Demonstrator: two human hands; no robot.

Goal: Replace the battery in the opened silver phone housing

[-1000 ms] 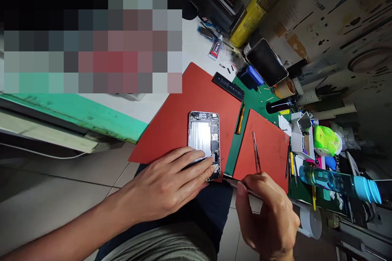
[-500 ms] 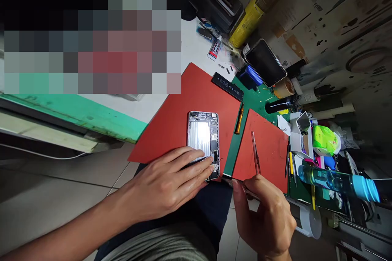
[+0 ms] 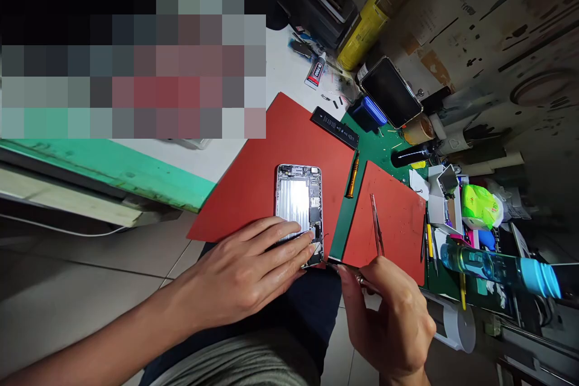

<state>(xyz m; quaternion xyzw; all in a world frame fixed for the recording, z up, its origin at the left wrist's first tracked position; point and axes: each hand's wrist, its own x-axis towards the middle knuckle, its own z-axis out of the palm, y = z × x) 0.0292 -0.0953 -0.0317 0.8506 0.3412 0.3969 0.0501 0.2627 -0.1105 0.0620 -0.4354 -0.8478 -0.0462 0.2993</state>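
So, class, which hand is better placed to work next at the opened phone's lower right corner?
Probably the right hand: it holds a slim tool near that corner, while the left hand lies across the phone.

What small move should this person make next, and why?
Perhaps settle the slim metal tool against the nearest corner of the opened phone: the right hand holds it pointing there, contact unclear, while the left hand lies across the phone, seemingly steadying it.

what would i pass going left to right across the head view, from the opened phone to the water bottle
Opened phone → orange screwdriver → tweezers → yellow pen-like tool → blue water bottle.
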